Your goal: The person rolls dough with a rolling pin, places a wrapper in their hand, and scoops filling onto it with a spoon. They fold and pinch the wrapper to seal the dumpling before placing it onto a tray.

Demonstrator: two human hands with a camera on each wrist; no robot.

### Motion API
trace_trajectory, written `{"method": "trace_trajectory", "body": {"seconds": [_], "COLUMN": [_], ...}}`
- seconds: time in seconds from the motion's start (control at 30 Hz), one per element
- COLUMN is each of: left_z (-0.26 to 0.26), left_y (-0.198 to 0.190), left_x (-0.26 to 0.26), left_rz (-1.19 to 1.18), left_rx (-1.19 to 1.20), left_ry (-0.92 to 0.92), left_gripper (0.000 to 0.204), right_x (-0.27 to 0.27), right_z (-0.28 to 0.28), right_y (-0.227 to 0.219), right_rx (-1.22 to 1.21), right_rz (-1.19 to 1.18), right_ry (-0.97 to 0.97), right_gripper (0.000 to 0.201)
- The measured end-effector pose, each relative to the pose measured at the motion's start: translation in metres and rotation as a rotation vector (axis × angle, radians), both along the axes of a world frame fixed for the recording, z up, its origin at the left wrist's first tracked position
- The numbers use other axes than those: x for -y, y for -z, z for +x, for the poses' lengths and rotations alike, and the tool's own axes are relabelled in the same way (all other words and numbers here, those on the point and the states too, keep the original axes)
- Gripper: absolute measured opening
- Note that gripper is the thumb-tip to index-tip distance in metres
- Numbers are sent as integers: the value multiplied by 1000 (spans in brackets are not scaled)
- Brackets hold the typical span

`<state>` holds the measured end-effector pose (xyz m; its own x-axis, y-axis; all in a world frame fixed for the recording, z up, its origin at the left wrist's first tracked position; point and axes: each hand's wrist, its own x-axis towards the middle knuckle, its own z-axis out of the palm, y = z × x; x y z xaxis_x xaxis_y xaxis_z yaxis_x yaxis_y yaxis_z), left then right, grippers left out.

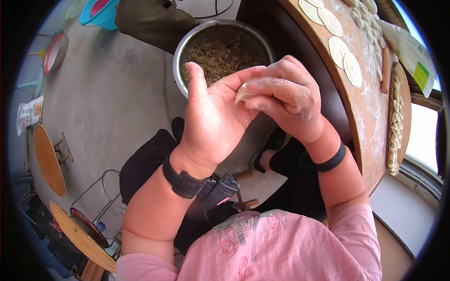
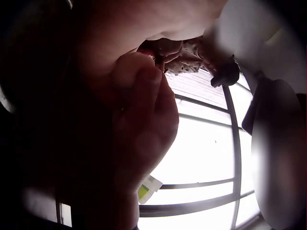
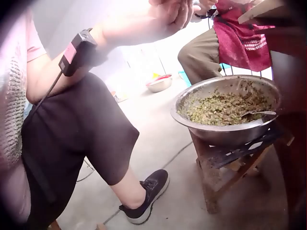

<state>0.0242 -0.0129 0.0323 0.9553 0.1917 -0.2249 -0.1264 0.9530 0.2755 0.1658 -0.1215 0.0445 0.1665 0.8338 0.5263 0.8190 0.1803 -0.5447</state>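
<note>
My right hand (image 1: 293, 100), dusted with flour, pinches a pale dumpling (image 1: 241, 93) between thumb and fingers. Only a thin fold of its dough shows, the rest being hidden by the hands. My left hand (image 1: 213, 119) lies palm up under it, thumb held out straight, its fingers reaching beneath the right fingers. Just beyond both hands is a steel bowl (image 1: 177, 70) of chopped green-brown filling (image 1: 220, 51). In the right wrist view a spoon (image 3: 259, 113) rests in that filling. The left wrist view is mostly dark.
A floured table (image 1: 363, 105) at right bears round wrappers (image 1: 352, 69), dough pieces (image 1: 368, 28), a rolling pin (image 1: 386, 70) and a board with rows of dumplings (image 1: 396, 122). The bowl stands on a low stool (image 3: 206, 182). Another person's trousers (image 1: 150, 23) are beyond it.
</note>
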Motion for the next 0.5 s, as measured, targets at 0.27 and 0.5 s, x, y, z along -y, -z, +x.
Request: {"method": "trace_trajectory", "body": {"seconds": [0.27,0.5], "left_z": [-3,-2], "left_y": [-1,-12], "left_x": [3,5], "left_rz": [-7,-122], "left_rx": [42,39], "left_ry": [8,18], "left_gripper": [98,106], "right_x": [-3,6], "right_z": [-1,9], "right_y": [7,-1], "right_rx": [-3,-90], "right_rz": [-81,-75], "right_ry": [-166,-151], "right_gripper": [15,52]}}
